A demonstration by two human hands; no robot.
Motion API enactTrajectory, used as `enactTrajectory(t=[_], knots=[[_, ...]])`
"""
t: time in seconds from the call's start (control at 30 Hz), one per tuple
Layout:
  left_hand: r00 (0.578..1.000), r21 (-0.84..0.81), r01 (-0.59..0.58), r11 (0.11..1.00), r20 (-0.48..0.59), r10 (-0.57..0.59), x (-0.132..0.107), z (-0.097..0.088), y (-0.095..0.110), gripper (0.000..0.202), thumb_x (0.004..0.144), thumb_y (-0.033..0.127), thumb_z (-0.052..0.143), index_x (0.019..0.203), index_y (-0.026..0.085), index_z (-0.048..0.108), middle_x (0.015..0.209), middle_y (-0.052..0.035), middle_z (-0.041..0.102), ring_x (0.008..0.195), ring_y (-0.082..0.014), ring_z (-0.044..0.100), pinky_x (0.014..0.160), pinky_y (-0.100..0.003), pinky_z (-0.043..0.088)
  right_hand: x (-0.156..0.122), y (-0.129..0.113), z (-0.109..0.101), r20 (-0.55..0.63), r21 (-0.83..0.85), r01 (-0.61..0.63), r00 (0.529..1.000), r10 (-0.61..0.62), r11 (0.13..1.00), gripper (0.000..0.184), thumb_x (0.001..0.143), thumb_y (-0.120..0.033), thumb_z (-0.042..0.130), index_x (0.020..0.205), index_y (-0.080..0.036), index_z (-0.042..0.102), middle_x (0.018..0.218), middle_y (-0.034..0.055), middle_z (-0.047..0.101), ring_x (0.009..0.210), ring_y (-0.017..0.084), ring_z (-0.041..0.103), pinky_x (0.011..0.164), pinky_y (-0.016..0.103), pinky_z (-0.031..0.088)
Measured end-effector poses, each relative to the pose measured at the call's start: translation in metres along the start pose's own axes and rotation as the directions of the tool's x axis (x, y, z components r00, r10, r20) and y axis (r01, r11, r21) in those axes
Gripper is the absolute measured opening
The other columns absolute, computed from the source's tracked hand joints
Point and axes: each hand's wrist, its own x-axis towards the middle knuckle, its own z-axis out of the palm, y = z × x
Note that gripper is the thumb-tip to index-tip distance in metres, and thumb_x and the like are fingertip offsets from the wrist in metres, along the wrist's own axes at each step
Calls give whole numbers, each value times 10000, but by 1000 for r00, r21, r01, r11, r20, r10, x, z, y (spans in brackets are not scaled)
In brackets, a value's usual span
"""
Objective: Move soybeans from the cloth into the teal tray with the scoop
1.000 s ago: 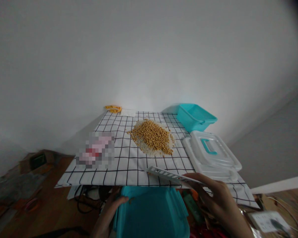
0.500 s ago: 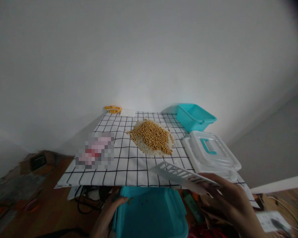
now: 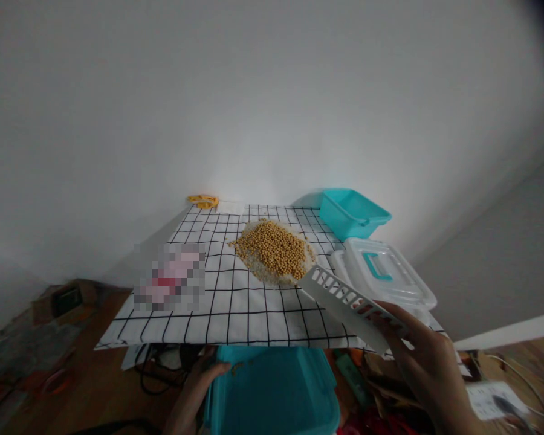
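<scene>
My right hand [image 3: 419, 350] grips one end of a white plastic strip with a row of slots [image 3: 344, 302]. Its far end reaches the near right edge of a pile of yellow soybeans [image 3: 274, 244], which lies over whitish grains like rice [image 3: 272, 279]. With thumb over the rim, my left hand [image 3: 202, 374] holds a teal plastic box [image 3: 276, 389] at its left side, just below the table's front edge. A few small bits stick inside that box near my thumb.
A white checked cloth [image 3: 249, 323] covers the table. At the back right stands another teal box [image 3: 353, 214], with clear lids [image 3: 392, 275] stacked before it. A yellow item [image 3: 203, 201] lies at the back left; a blurred pink packet [image 3: 172, 278] lies left. Cables and clutter fill the floor.
My right hand has moved the slotted strip slightly forward and raised it, so its tip meets the pile's near right edge. My left hand still holds the teal box.
</scene>
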Motion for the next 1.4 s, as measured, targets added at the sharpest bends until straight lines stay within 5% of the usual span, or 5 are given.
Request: enactTrajectory(t=[0.3, 0.8, 1.03, 1.23, 1.4], knots=[[993, -40, 107, 993, -56, -109, -3, 5, 9, 255, 763, 373, 614, 941, 333, 792, 971, -29, 847, 1094, -369, 750, 979, -458, 586, 0, 6, 1, 23, 5, 45, 999, -45, 999, 314, 951, -455, 558, 1016, -232, 769, 775, 17, 789, 618, 186, 725, 533, 196, 523], [997, -24, 53, 998, -48, -55, -3, 7, 4, 353, 804, 374, 586, 1095, 327, 780, 996, -50, 828, 1160, -369, 720, 1004, -486, 572, 0, 2, -3, 104, 27, 42, 994, -44, 999, 329, 954, -429, 539, 1027, -218, 781, 784, 15, 790, 617, 190, 721, 522, 203, 517], [998, -32, 50, 998, -36, -52, -3, 5, 7, 241, 778, 361, 612, 930, 324, 796, 1049, -40, 827, 1160, -376, 714, 1012, -460, 570, -4, 5, -6, 110, 75, 46, 992, -54, 996, 318, 948, -411, 553, 1037, -203, 777, 796, 22, 781, 597, 169, 687, 536, 192, 529], [965, -129, 232, 964, -96, -245, -6, 9, 12, 234, 790, 304, 599, 984, 301, 729, 1080, -65, 809, 1094, -366, 741, 959, -511, 598, -9, 11, -7, 141, 128, 43, 988, -61, 991, 310, 932, -401, 560, 1073, -230, 775, 843, 19, 795, 689, 189, 735, 563, 181, 546], [989, -121, 126, 985, -56, -134, -3, 5, 6, 226, 794, 295, 612, 968, 285, 756, 1041, -54, 829, 1106, -372, 733, 981, -474, 589, -7, 5, -7, 151, 135, 22, 988, -43, 991, 327, 948, -425, 546, 1053, -216, 775, 865, 27, 799, 687, 186, 739, 589, 179, 547]])
